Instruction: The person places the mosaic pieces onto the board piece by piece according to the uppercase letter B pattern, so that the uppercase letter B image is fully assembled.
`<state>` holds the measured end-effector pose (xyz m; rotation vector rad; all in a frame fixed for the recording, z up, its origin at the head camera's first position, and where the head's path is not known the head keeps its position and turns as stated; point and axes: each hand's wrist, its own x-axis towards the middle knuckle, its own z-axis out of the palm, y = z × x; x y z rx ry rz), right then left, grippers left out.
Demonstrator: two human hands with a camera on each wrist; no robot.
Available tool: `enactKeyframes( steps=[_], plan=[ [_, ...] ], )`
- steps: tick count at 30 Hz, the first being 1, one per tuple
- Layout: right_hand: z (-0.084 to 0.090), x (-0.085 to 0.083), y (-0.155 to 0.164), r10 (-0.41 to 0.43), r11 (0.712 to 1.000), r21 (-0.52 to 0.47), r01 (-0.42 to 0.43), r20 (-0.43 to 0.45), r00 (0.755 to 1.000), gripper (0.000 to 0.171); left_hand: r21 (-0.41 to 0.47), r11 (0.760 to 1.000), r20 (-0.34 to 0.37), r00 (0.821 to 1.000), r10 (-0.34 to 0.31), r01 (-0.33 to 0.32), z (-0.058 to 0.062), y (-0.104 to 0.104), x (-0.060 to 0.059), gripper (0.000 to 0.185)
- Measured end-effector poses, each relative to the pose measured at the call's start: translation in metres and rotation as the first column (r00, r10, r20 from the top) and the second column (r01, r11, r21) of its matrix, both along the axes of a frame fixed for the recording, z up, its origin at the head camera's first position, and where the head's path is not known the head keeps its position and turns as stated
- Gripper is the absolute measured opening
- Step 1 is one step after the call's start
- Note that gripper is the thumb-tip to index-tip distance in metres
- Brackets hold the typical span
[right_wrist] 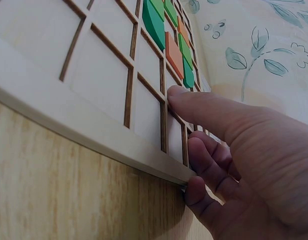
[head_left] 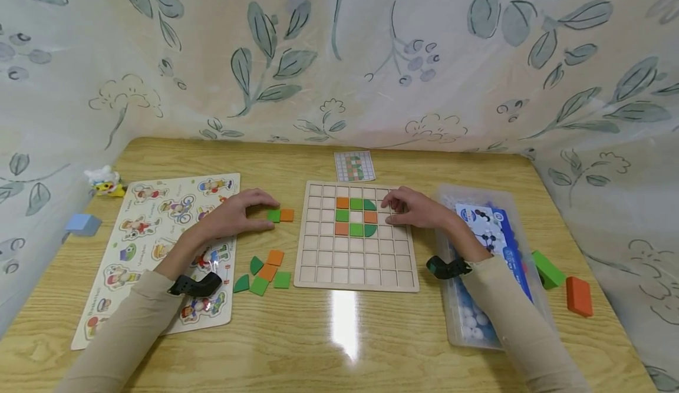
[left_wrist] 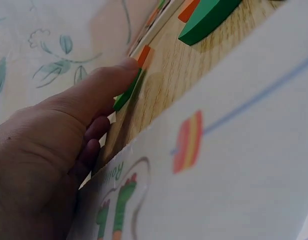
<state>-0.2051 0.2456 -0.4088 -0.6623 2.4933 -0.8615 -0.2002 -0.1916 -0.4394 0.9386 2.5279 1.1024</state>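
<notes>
At the left of the frame lies a picture puzzle (head_left: 159, 251) on the tabletop (head_left: 339, 346). The left hand (head_left: 233, 213) pinches a green tile (head_left: 273, 215) in its fingers — an orange tile (head_left: 287, 215) touches it. At centre, the right hand (head_left: 416, 207) rests on the grid board (head_left: 355, 263), fingers loosely curled, holding nothing.

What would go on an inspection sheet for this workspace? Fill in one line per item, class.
Surface: wooden table, glare patch near its front edge.
Job's things: grid board holding orange and green tiles; green tile and orange tile beside it; pattern card behind.
Clutter: picture puzzle board, loose tiles, plastic box, blocks at both ends.
Hands: left hand pinches the green tile; right hand rests on the grid board.
Cables: nothing seen.
Surroundings: leaf-print cloth.
</notes>
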Motion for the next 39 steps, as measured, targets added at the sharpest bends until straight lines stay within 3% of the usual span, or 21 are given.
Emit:
enactKeyframes(
  steps=[20, 39],
  plan=[
    [-0.0011, -0.0002, 0.0003, 0.002, 1.0, -0.002, -0.002, 0.001, 1.0, 0.03, -0.026, 0.999, -0.016, 0.999, 0.029, -0.029, -0.0027, 0.0018, 0.0011, 0.038],
    [0.0014, 0.0015, -0.0011, -0.013, 1.0, -0.011, 0.013, 0.013, 1.0, 0.029, -0.013, 1.0, -0.025, 1.0, 0.016, -0.016, -0.0001, 0.0019, 0.0014, 0.039]
  ],
)
